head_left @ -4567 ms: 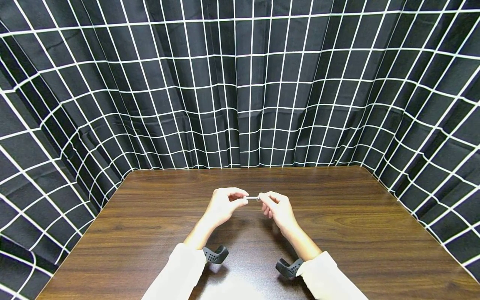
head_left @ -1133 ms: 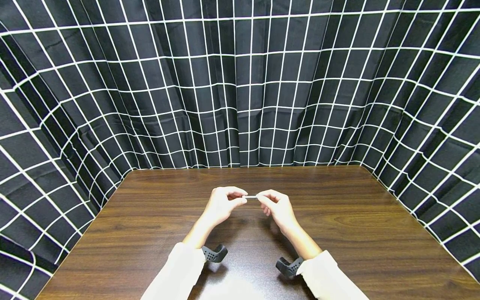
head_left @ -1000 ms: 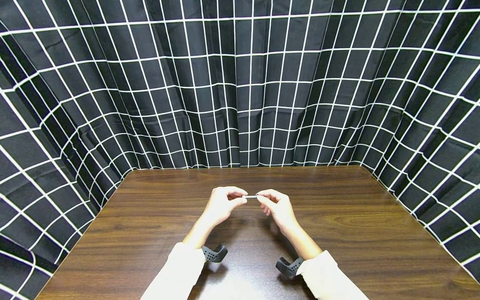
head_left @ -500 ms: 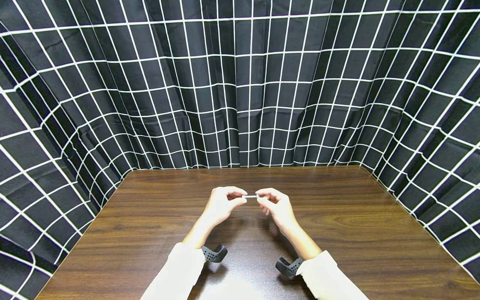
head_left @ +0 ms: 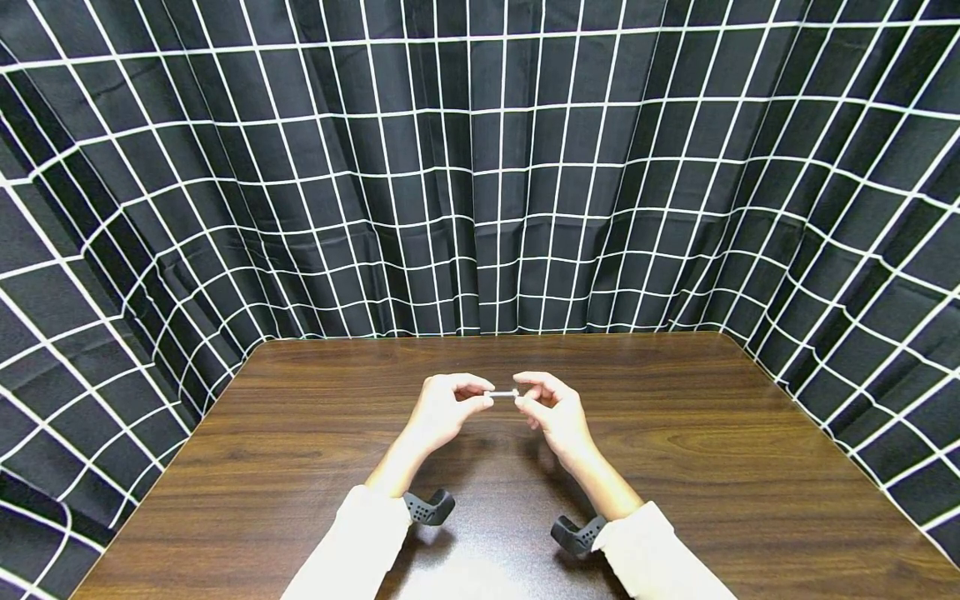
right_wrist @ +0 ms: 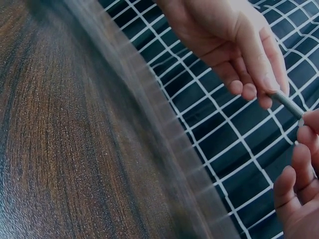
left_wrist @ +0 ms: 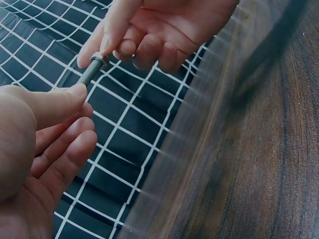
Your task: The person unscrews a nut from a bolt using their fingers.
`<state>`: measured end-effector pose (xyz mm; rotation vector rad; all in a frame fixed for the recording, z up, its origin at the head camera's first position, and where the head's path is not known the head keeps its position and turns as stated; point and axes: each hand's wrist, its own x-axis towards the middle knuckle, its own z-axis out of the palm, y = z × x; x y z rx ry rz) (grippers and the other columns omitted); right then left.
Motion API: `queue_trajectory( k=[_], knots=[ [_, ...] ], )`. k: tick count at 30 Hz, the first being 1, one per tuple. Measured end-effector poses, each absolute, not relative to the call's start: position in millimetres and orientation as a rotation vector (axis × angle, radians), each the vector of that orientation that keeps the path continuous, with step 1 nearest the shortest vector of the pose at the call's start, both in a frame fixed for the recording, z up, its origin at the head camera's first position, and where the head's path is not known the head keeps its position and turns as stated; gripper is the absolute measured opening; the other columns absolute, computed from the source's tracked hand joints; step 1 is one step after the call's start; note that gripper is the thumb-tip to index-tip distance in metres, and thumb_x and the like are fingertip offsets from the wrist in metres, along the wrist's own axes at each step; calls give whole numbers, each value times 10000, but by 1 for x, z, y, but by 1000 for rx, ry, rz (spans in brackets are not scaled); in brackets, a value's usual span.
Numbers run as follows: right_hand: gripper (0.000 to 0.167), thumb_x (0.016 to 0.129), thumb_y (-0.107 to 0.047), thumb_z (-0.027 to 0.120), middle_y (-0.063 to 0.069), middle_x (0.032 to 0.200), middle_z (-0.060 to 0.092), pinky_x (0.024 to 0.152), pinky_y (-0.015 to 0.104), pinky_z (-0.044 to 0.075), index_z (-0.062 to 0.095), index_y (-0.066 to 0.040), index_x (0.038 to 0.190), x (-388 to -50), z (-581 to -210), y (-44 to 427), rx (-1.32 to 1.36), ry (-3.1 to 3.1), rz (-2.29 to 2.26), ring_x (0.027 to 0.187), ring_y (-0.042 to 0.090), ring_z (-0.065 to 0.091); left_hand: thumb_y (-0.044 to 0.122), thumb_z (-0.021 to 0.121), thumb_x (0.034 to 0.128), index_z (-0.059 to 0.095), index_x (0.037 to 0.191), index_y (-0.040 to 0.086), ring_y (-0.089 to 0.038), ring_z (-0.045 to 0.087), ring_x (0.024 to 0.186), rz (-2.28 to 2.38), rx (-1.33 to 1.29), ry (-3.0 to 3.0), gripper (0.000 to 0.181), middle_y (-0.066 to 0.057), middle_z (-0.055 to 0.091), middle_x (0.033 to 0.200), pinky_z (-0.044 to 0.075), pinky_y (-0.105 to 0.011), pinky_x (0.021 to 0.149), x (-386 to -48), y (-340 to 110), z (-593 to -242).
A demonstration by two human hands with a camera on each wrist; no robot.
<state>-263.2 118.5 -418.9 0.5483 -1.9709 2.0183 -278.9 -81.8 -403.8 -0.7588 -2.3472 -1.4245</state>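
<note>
Blk curtain (head_left: 570,192) w/ a wht grid of lines hangs across the back & along both the L and R sides, its vert. folds bending the lines here & there. Dk brown wood-grain table (head_left: 300,433) w/ rounded far corners fills the lower part, its far edge approx. at the curtain's bottom. Bright wht glare (head_left: 465,579) shines off it, btm ctr.

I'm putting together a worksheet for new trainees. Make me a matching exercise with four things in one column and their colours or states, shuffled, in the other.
Column one:
1. Left hand
2. Bolt
3. Table
4. Curtain

Column two:
A. Black with white grid lines
B. Grey and threaded
C. Brown with wood grain
D. Pinching one end of the bolt

Pairs: 1-D, 2-B, 3-C, 4-A
</note>
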Motion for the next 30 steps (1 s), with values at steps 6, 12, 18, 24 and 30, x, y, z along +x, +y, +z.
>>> queue_trajectory(
  k=[6,12,18,24,30],
  knots=[
    [181,898,7,641,112,623,539,463,207,365,663,63,1068,-264,-418,117,382,-2020,2000,479,89,447,89,760,824,749,956,86,-78,664,724,-1413,-775,-2338,132,14,733,851,521,-259,653,-278,-80,-404],
    [166,940,-67,617,143,580,516,436,216,348,679,73,1005,-265,-420,117,311,-2083,1984,450,101,416,84,758,826,748,962,75,-62,658,708,-1409,-781,-2351,137,18,736,862,516,-250,635,-279,-79,-406],
    [270,975,-155,587,16,518,468,451,234,349,667,90,896,-261,-415,118,295,-2203,1972,431,101,393,85,758,820,749,956,99,-45,651,702,-1404,-806,-2352,137,29,736,866,513,-246,624,-279,-78,-407],
    [304,972,-164,588,-15,480,399,413,217,262,640,125,892,-255,-408,118,340,-2228,2034,407,70,314,95,759,823,748,958,96,-39,648,705,-1432,-805,-2349,136,34,734,866,515,-249,630,-279,-78,-408],
    [190,947,-119,621,-25,491,387,415,218,226,645,67,912,-262,-418,120,360,-2184,2066,421,83,300,77,759,816,751,959,96,-60,643,699,-1468,-777,-2343,144,13,735,866,501,-248,617,-278,-78,-406]
  ],
)
